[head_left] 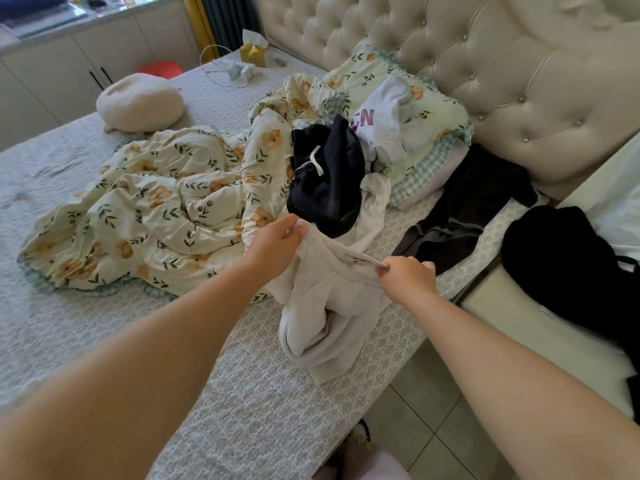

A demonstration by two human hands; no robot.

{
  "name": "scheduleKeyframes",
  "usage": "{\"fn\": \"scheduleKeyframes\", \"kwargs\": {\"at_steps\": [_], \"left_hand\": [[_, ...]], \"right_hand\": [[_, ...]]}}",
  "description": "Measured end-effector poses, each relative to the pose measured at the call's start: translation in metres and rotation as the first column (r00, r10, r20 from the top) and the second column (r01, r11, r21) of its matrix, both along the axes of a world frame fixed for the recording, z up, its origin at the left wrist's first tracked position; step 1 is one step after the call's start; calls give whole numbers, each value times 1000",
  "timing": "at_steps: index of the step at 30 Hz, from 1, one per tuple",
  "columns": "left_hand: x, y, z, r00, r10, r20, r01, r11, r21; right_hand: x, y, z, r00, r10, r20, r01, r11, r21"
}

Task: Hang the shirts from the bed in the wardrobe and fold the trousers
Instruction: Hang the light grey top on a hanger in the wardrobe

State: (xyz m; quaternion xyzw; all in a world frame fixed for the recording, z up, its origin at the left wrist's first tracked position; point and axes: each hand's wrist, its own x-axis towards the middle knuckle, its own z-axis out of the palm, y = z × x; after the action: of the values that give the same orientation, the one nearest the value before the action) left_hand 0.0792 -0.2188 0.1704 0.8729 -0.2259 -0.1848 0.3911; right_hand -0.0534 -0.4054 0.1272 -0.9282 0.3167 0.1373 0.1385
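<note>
We see the wide bed with its grey patterned quilted cover (242, 393) filling most of the view, with the cream tufted headboard (485, 64) behind it. A crumpled cream duvet printed with orange flowers (156, 209) lies across the middle. At the near edge of the bed the soft white trousers (332, 306) are lifted by their waistband, their legs bunched on the cover below. Beyond them a navy pair of drawstring trousers (329, 174) lies heaped on other white cloth. A dark brown garment (467, 209) is spread to the right, and a white shirt with purple letters (384, 116) rests on the floral pillow (433, 98). A round cream cushion (138, 102) sits far left. The left grip (277, 244) pinches one end of the waistband and the right grip (408, 275) pinches the other, both clenched on the cloth
</note>
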Motion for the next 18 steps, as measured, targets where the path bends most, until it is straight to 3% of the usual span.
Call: {"fn": "scheduleKeyframes", "kwargs": {"at_steps": [5,9,14,18], "left_hand": [[2,-4,9,985,12,-171,5,995,101],[9,-7,20,974,25,-224,25,976,218],[13,-6,37,973,-153,-175,214,882,420],[12,-11,62,964,-205,-172,257,887,384]], "right_hand": [[12,-6,19,938,-255,236,203,953,223],[18,-11,48,914,-225,337,114,941,318],[15,-28,81,906,-232,354,68,905,419],[7,-38,106,891,-253,376,87,909,407]]}}
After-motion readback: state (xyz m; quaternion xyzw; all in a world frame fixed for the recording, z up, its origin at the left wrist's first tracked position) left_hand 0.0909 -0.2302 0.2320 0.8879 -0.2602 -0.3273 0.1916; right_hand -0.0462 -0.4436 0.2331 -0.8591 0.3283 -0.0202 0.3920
